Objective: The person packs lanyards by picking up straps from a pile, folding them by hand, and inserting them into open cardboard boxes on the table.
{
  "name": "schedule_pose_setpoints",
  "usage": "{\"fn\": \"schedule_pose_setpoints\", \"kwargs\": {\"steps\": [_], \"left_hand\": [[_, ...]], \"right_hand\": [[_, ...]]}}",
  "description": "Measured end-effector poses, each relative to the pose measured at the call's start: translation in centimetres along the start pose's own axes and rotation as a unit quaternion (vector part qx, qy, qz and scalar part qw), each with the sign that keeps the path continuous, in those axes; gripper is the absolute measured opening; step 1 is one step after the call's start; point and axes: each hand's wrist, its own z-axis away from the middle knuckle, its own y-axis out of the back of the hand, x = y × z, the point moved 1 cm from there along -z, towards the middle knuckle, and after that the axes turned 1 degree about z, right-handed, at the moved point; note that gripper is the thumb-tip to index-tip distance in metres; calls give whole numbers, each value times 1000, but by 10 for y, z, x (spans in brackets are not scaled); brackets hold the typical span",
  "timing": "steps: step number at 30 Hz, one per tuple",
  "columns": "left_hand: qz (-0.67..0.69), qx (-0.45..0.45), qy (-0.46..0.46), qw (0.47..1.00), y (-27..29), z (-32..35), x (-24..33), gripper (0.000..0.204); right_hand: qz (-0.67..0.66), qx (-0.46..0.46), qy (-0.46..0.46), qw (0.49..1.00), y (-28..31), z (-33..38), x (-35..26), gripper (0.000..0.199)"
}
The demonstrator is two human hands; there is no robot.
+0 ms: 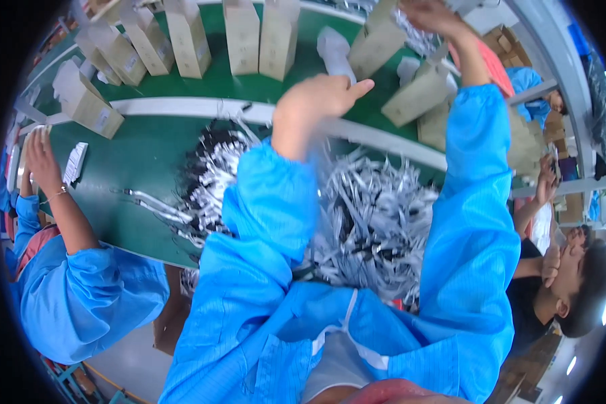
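My left hand (320,101) is over the green bench, with one digit stretched out to the right and nothing visible in its grasp. Just beyond it lies a white translucent plastic bag (334,50), and whether the two touch is unclear. My right hand (434,17) reaches to the far edge of the view, its fingers bent beside a tall beige carton (378,42). Under that hand is a bundle of silvery strips (419,37); what the fingers grip is hidden. Between my forearms spreads a large heap of flat silver-white cables (377,215).
More open beige cartons (242,37) line the far side beyond a white rail (182,106). A smaller black-and-silver cable pile (215,165) lies left of my arm. Co-workers in blue sleeves (94,296) stand left and far right; another person (572,283) is near right.
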Motion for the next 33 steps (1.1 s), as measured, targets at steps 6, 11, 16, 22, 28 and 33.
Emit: {"fn": "schedule_pose_setpoints", "kwargs": {"steps": [6,11,16,22,28,33], "left_hand": [[-173,-230,2,958,-25,-10,-2,50],[-248,-255,31,934,-54,-13,7,46],[-305,-114,-132,936,-68,-3,6,45],[-127,-226,-53,964,-33,8,37,78],[254,-313,-357,843,-61,25,74,52],[220,-582,-234,747,-63,20,87,37]], "right_hand": [[-240,20,25,970,25,141,-101,27],[-163,-189,105,963,-64,184,-65,30],[18,-247,71,966,-150,198,-28,31],[-281,-221,199,913,-75,199,-34,16],[-546,19,206,812,1,257,-66,16],[-692,-34,156,704,25,282,-54,19]]}}
